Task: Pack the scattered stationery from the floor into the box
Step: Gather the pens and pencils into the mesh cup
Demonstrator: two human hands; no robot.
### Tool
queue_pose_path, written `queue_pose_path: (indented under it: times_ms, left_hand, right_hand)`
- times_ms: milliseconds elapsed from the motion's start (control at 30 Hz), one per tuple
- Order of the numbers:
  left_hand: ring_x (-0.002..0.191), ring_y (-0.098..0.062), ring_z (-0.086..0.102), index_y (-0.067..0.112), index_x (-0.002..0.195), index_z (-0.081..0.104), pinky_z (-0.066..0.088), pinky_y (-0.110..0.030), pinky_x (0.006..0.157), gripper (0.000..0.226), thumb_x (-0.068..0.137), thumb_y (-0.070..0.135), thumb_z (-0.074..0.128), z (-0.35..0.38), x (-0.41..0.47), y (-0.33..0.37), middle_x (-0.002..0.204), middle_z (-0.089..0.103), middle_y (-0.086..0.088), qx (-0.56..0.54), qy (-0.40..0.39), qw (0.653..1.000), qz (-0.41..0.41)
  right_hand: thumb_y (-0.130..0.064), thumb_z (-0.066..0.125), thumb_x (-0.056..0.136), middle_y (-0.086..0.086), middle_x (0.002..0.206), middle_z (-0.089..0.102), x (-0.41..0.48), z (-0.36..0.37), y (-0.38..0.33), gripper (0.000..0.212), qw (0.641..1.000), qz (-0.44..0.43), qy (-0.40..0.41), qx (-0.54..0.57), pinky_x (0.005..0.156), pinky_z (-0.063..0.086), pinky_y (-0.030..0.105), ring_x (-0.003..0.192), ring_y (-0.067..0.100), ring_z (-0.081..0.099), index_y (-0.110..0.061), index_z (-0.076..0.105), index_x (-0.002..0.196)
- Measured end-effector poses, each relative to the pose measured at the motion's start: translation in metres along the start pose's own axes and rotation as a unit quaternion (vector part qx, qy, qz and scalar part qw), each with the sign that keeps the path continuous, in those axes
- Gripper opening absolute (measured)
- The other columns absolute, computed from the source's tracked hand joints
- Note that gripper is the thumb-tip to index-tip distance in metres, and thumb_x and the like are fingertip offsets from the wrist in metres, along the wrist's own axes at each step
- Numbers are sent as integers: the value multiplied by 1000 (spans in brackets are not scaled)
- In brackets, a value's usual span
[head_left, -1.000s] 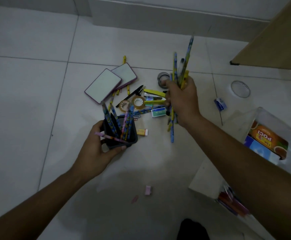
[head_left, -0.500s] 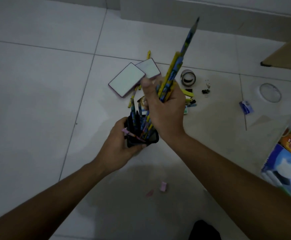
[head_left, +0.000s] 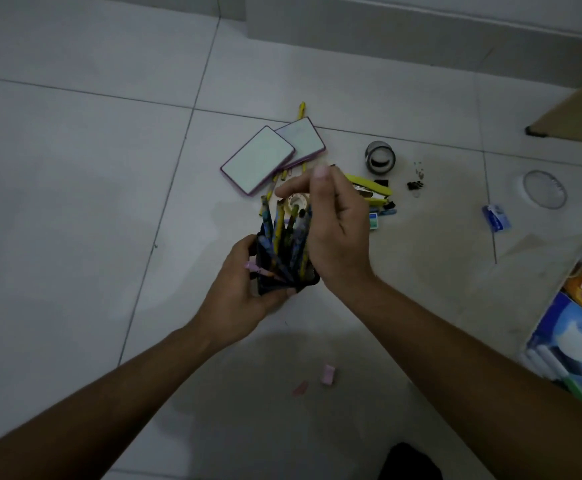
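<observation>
Left hand [head_left: 235, 299] grips the pencil cup [head_left: 274, 286], right hand [head_left: 338, 233] hangs loose above; the crammed, leaning pencils [head_left: 279, 233] could tip it.

**Arms and hands of the wearer, head-camera view**

Left forearm [head_left: 109, 386] and right forearm [head_left: 455, 341]: bare along their whole visible length, lean, each narrowing toward the wrist. Left hand [head_left: 237, 289] and right hand [head_left: 338, 237]: uncovered, with knuckles and tendons faintly marked on the back of the right. Right thumbnail [head_left: 320, 172]: short, with a rounded edge. Black rounded shape [head_left: 409, 462] at the bottom edge: probably a leg or knee in dark clothing, though the dim light hides its fabric and seams.
</observation>
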State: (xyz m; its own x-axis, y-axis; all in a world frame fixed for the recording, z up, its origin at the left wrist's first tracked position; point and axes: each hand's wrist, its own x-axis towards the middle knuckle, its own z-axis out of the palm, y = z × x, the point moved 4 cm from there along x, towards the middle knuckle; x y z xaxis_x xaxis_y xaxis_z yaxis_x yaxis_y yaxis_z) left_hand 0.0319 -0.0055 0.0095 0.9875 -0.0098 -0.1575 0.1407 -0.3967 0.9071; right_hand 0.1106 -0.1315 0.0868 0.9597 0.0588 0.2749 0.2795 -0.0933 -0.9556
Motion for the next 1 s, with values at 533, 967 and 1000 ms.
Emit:
queue_pose_path:
  times_ms: [533,967,1000]
  left_hand:
    - [111,2,57,37,128,36,49,-20,93,77,64,36,78,-15,-9,-16,121,58,15,-30,46,996,-70]
    - [109,-6,61,23,132,39,52,-30,91,76,69,21,83,-41,-8,-22,120,62,6,-22,94,993,-72]
    - [109,-6,60,24,132,39,52,-29,90,77,69,21,83,-41,-7,-22,120,62,6,-19,94,993,-71]
  right_hand:
    - [-15,48,99,6,127,61,17,-47,74,31,971,54,-69,-222,98,48,35,118,17,56,-6,57,127]
    - [-18,58,90,9,116,61,24,-61,141,30,730,-101,-320,-595,81,45,42,107,33,53,-12,62,119]
    - [-14,58,89,11,114,61,24,-58,140,29,711,-121,-331,-609,80,45,41,105,33,54,-9,60,117]
